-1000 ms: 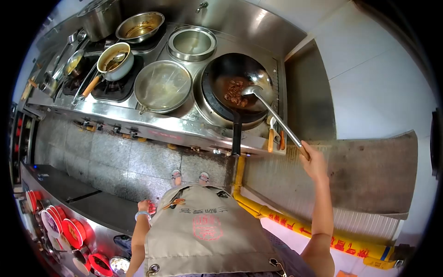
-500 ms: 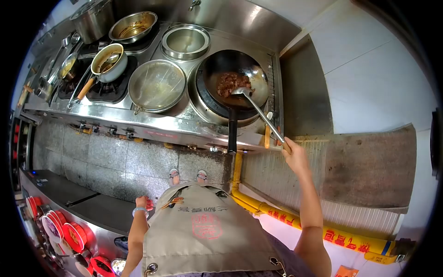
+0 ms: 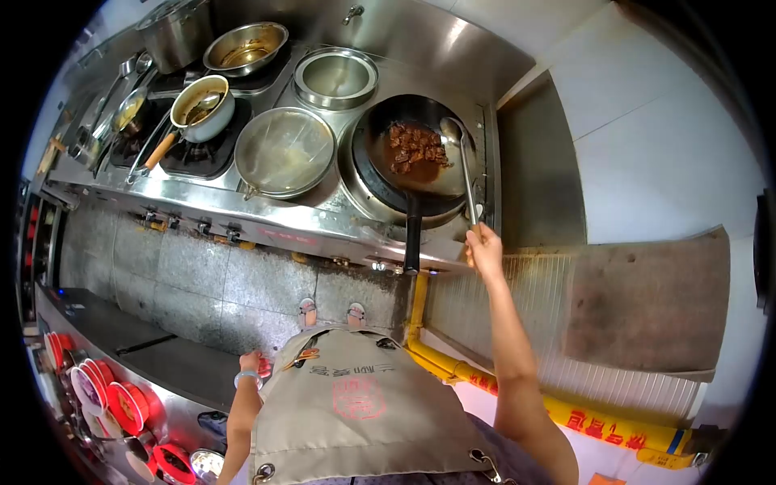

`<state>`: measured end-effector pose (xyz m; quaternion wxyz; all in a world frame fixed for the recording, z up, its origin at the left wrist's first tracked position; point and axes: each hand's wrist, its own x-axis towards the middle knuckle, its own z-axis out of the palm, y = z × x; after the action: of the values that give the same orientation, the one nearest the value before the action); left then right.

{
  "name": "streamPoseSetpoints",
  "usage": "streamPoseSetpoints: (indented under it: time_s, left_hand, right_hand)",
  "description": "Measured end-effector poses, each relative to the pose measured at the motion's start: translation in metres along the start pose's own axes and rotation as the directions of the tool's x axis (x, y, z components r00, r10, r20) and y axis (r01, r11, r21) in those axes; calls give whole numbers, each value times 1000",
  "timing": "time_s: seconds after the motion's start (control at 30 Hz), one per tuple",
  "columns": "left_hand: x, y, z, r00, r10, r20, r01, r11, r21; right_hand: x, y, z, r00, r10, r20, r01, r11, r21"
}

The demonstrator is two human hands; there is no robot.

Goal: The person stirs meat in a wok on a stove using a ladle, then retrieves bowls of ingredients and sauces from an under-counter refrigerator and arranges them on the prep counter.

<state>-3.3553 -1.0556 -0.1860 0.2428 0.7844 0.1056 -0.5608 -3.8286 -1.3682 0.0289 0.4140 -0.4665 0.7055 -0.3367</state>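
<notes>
My right hand [image 3: 486, 250] is closed around the wooden end of a long metal ladle [image 3: 470, 182]. The ladle's bowl rests at the upper right inside a black wok [image 3: 386, 121]. Dark reddish-brown meat pieces [image 3: 416, 147] lie in sauce in the middle of the wok, left of the ladle and apart from it. The wok's black handle [image 3: 413, 242] points toward me, with no hand on it. Low at my left side, my left hand [image 3: 254, 364] is near the dark counter edge, fingers curled; whether it holds anything is unclear.
A round strainer [image 3: 285, 153] and a steel pot [image 3: 335, 78] stand left of the wok. Farther left are a wooden-handled saucepan [image 3: 212, 125] and a steel basin [image 3: 246, 48]. Red bowls [image 3: 128, 406] stand at lower left. A yellow pipe [image 3: 453, 368] runs at lower right.
My right hand has moved left and up with the ladle, whose bowl has gone from the meat to the wok's upper right. The meat has spread out. My left hand stays low.
</notes>
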Motion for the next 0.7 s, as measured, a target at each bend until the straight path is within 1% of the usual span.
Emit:
streamPoseSetpoints:
  time_s: [0.03, 0.07, 0.13, 0.17, 0.2, 0.27, 0.33, 0.4, 0.43, 0.47, 0.5, 0.53, 0.57, 0.6, 0.63, 0.67, 0.7]
  left_hand:
    - [4, -3, -2, 1000, -14, -5, 14, 1000, 6]
    - [0, -3, -4, 1000, -16, -11, 16, 1000, 1]
    - [-9, -2, -6, 1000, -11, -25, 12, 1000, 3]
    - [-6, -3, -7, 1000, -12, -26, 12, 1000, 6]
    - [0, -6, -8, 1000, -9, -18, 9, 1000, 15]
    - [15, -11, -11, 1000, -7, -10, 7, 1000, 22]
    - [29, -12, -13, 1000, -5, 28, 6, 999, -32]
    - [33, -11, -10, 1000, -5, 14, 6, 999, -31]
    - [34, -11, -10, 1000, -6, 2, 6, 1000, -18]
    - [34, -11, -10, 1000, -8, 2, 8, 1000, -12]
    - [34, -9, -9, 1000, 3, 21, -3, 1000, -30]
    - [34, -7, -9, 999, 16, 41, -14, 999, -51]
    - [37, -6, -8, 999, 17, 41, -15, 999, -51]
    - [41, -6, -7, 999, 30, 40, -28, 999, -41]
    - [45, -6, -6, 998, 42, 41, -40, 999, -32]
    - [45, -6, -5, 998, 41, 43, -40, 999, -34]
    - [43, -5, -4, 999, 30, 39, -29, 999, -37]
  right_hand:
    - [3, -3, 10, 997, 43, 62, -50, 993, 111]
    - [5, -10, 14, 997, 43, 70, -50, 992, 112]
    - [4, -30, 18, 963, 140, 228, -199, 944, 264]
    - [9, -38, 14, 948, 152, 278, -239, 919, 313]
    - [11, -51, 8, 937, 171, 305, -268, 911, 312]
    - [23, -60, -11, 915, 158, 372, -256, 939, 231]
    - [19, -73, -25, 913, 129, 388, -148, 989, 18]
    - [17, -81, -39, 902, 83, 425, -37, 993, -115]
    - [12, -86, -46, 901, 87, 424, -41, 992, -116]
    - [3, -95, -52, 919, 29, 393, 81, 962, -260]
    - [-3, -99, -57, 928, -36, 370, 193, 897, -398]
    - [-5, -94, -62, 929, -34, 368, 190, 898, -397]
    - [-9, -88, -69, 908, -204, 367, 378, 777, -503]
    - [-21, -94, -67, 847, -363, 388, 531, 603, -595]
    - [-38, -104, -70, 906, -267, 328, 423, 613, -667]
    - [-44, -98, -74, 905, -268, 330, 424, 611, -669]
    - [-50, -91, -80, 889, -338, 310, 454, 556, -696]
